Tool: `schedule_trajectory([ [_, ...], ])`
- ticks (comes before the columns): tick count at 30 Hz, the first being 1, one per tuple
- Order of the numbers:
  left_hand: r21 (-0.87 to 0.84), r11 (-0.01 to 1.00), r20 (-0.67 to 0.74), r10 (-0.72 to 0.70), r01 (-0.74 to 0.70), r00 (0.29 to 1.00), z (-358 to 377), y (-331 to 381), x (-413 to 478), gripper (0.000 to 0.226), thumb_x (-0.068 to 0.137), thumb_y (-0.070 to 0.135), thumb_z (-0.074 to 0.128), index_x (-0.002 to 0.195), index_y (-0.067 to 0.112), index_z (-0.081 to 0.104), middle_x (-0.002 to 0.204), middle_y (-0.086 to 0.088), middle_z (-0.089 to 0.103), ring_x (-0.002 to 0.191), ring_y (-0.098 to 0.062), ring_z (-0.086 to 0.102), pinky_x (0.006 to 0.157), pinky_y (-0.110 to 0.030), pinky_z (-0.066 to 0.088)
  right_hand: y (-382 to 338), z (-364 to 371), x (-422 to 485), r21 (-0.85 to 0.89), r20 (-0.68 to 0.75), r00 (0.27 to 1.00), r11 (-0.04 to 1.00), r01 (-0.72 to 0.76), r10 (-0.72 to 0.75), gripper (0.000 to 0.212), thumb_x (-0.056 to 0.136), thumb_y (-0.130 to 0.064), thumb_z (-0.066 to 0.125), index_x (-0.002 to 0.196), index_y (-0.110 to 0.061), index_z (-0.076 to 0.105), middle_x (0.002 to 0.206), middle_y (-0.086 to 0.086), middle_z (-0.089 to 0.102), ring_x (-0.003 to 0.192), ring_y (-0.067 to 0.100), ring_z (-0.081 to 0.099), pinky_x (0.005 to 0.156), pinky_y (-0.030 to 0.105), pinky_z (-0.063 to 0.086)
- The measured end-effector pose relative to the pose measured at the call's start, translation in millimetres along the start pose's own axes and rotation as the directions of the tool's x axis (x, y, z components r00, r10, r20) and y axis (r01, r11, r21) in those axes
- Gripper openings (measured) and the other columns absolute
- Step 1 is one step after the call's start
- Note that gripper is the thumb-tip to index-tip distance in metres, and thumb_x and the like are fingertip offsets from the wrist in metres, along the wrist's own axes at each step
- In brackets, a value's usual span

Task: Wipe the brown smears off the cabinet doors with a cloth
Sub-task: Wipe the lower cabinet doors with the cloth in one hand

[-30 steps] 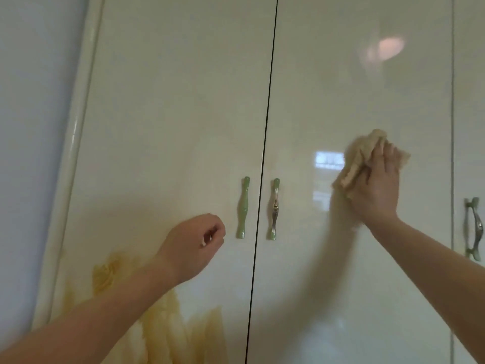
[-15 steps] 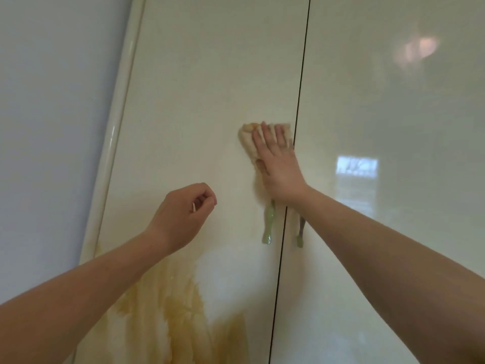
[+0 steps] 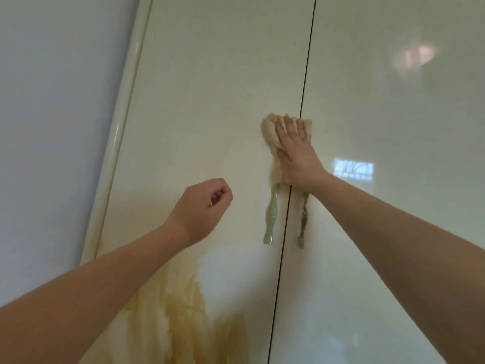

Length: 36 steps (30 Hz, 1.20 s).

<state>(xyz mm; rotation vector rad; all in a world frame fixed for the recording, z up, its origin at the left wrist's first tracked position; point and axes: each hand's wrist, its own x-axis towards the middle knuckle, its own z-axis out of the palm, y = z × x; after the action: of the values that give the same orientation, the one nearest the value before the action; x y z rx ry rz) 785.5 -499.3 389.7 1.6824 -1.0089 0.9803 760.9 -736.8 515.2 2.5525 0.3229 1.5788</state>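
right hand flat on cloth against left cabinet door, fingers straight; left hand fisted, fingers curled

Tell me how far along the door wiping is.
Done: the right door shows no smears in view. In hand: the right hand presses the cloth flat on the left door, above the handles. Left: brown smears cover that door's lower part.

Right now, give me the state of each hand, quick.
Left hand: shut, fingers curled, nothing clearly held.
Right hand: open, flat fingers pressing the cloth against the cabinet doors.
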Motion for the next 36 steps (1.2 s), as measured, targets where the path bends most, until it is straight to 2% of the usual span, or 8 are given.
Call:
schedule_trajectory([
  [8,0.074,0.996,-0.027,-0.049,0.051,0.998,-30,-6,-3,0.016,0.093,0.013,0.056,0.080,0.014,0.066,0.074,-0.001,0.064,0.064,-0.009,0.051,0.065,-0.025,0.041,-66,27,45,-0.048,-0.048,0.997,0.997,-0.057,0.055,0.067,0.104,-0.014,0.034,0.162,-0.009,0.002,0.170,0.013,-0.009,0.155,0.038,-0.015,0.125,0.054,-0.006],
  [12,0.097,0.990,-0.136,-0.088,0.102,0.987,-40,-24,-6,0.018,0.092,0.022,0.055,0.079,0.016,0.066,0.072,-0.002,0.065,0.069,-0.019,0.059,0.067,-0.031,0.046,-106,82,-8,-0.027,-0.015,0.977,0.977,0.210,-0.211,0.070,0.100,-0.008,0.038,0.163,-0.017,0.009,0.171,0.008,-0.002,0.157,0.032,-0.010,0.126,0.048,-0.008],
  [18,0.215,0.967,-0.008,-0.139,0.137,0.990,-43,-52,-40,0.022,0.086,0.032,0.046,0.079,0.021,0.062,0.072,0.007,0.063,0.068,-0.014,0.058,0.070,-0.038,0.051,-109,121,-118,0.019,0.383,0.610,0.666,0.746,-0.694,0.065,0.097,-0.014,0.027,0.160,-0.026,0.026,0.170,-0.001,0.015,0.158,0.025,0.003,0.127,0.045,0.007],
  [22,0.229,0.958,-0.091,-0.156,0.173,0.984,-61,-83,-53,0.015,0.094,0.019,0.056,0.081,0.018,0.064,0.069,0.004,0.060,0.065,-0.017,0.056,0.064,-0.038,0.046,-110,101,-39,-0.092,0.110,0.887,0.884,0.459,-0.449,0.068,0.098,-0.014,0.046,0.161,-0.019,0.023,0.170,0.004,0.012,0.157,0.026,0.005,0.127,0.045,0.008],
  [25,0.241,0.945,-0.141,-0.193,0.222,0.971,-75,-107,-65,0.017,0.095,0.019,0.055,0.079,0.018,0.062,0.068,0.004,0.059,0.064,-0.017,0.055,0.061,-0.035,0.043,-149,133,-48,-0.078,-0.015,0.957,0.954,0.288,-0.290,0.074,0.093,-0.010,0.050,0.161,-0.014,0.021,0.170,0.009,0.011,0.157,0.031,0.003,0.126,0.047,0.000],
  [28,0.292,0.923,-0.130,-0.223,0.252,0.966,-80,-121,-86,0.018,0.090,0.027,0.052,0.079,0.017,0.061,0.069,0.005,0.059,0.065,-0.018,0.056,0.062,-0.035,0.044,-181,183,-146,-0.039,0.171,0.808,0.815,0.578,-0.565,0.072,0.094,-0.011,0.044,0.162,-0.016,0.019,0.170,0.007,0.013,0.157,0.030,-0.004,0.125,0.046,-0.001],
  [32,0.375,0.896,-0.006,-0.254,0.238,0.967,-83,-124,-94,0.015,0.095,0.021,0.055,0.080,0.022,0.059,0.073,0.009,0.057,0.068,-0.013,0.054,0.063,-0.031,0.041,-140,152,-164,0.083,0.407,0.573,0.654,0.752,-0.711,0.061,0.097,-0.019,0.035,0.158,-0.026,0.033,0.168,-0.002,0.022,0.158,0.021,0.005,0.123,0.046,0.023],
  [36,0.363,0.916,0.005,-0.183,0.169,0.983,-86,-122,-85,0.014,0.095,0.019,0.054,0.082,0.019,0.060,0.074,0.008,0.057,0.069,-0.015,0.055,0.065,-0.032,0.046,-101,88,-27,-0.125,0.112,0.893,0.886,0.447,-0.435,0.065,0.093,-0.017,0.035,0.158,-0.014,0.032,0.166,0.011,0.025,0.155,0.037,0.017,0.123,0.054,0.023],
])
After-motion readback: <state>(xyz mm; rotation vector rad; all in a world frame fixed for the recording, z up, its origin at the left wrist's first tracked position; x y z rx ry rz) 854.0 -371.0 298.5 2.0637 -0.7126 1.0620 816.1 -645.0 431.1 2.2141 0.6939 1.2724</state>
